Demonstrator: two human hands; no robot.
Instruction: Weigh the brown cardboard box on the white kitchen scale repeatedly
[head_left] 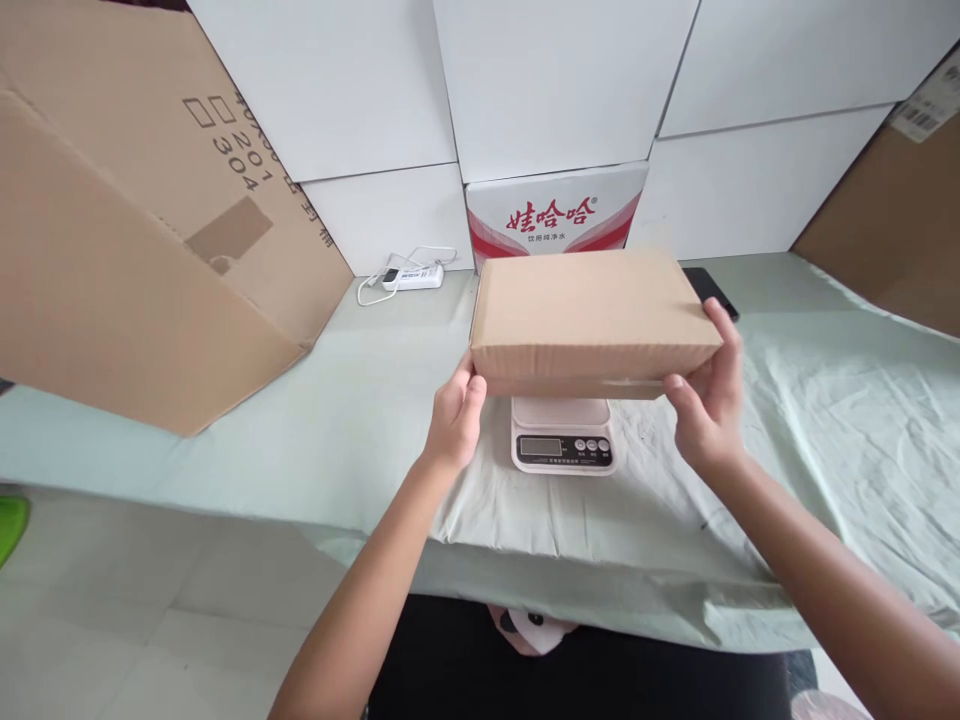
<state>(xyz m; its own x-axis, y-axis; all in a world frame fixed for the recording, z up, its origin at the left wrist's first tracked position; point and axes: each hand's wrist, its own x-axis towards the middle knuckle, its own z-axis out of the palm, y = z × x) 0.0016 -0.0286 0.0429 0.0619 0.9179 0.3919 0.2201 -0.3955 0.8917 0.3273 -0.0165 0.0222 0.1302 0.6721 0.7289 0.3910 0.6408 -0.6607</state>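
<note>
A closed brown cardboard box (589, 300) is held level between both hands, over a white digital kitchen scale (566, 465). My left hand (456, 412) grips the box's near left corner, thumb in front. Its near right corner is in my right hand (709, 395), with the thumb low on the front and fingers along the side. Below the box, the front of the scale shows a grey display and several round buttons. The box hides most of the weighing plate, and I cannot tell whether they touch.
Behind stands a white carton with red lettering (555, 210), against white panels (375, 80). A white device with a cable (414, 277) lies at the back left, a black phone-like object (712, 292) at the back right. Large cardboard (135, 220) leans left. A pale green cloth (390, 380) covers the table.
</note>
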